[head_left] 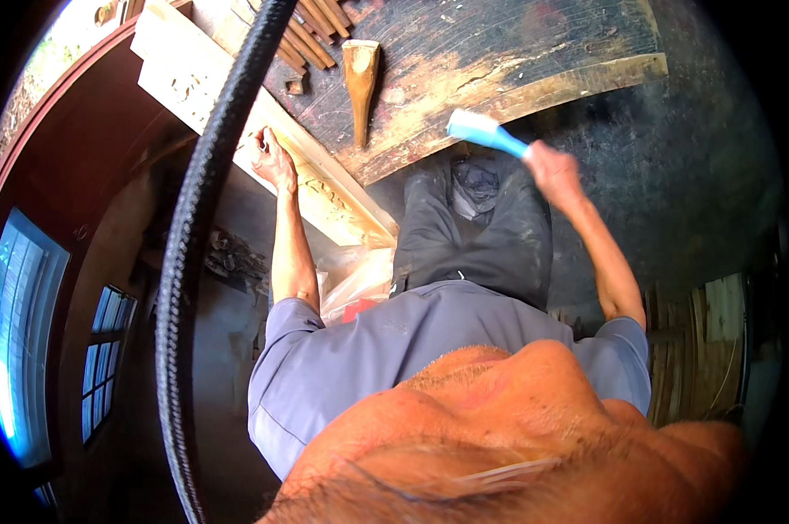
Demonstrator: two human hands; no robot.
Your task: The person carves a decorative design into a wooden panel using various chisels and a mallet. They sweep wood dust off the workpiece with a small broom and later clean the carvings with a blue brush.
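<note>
My right hand (pixel 555 176) is closed round the handle of a blue brush (pixel 490 135) with a whitish end. It is raised to the right, over my lap and near the bench edge. My left hand (pixel 274 162) rests on a long pale wooden board (pixel 342 194) with carved relief, its fingers curled together. Whatever those fingers may hold is too small to make out. Between my hands, on the bench, lies a wooden mallet (pixel 360 83) with its narrow handle toward me.
Several wooden-handled tools (pixel 311 33) lie at the far side of the dark, worn bench (pixel 464 52), near a small wood block (pixel 296 86). A black braided cable (pixel 204 192) crosses the left of the view. Clear plastic (pixel 359 278) lies beside my left arm.
</note>
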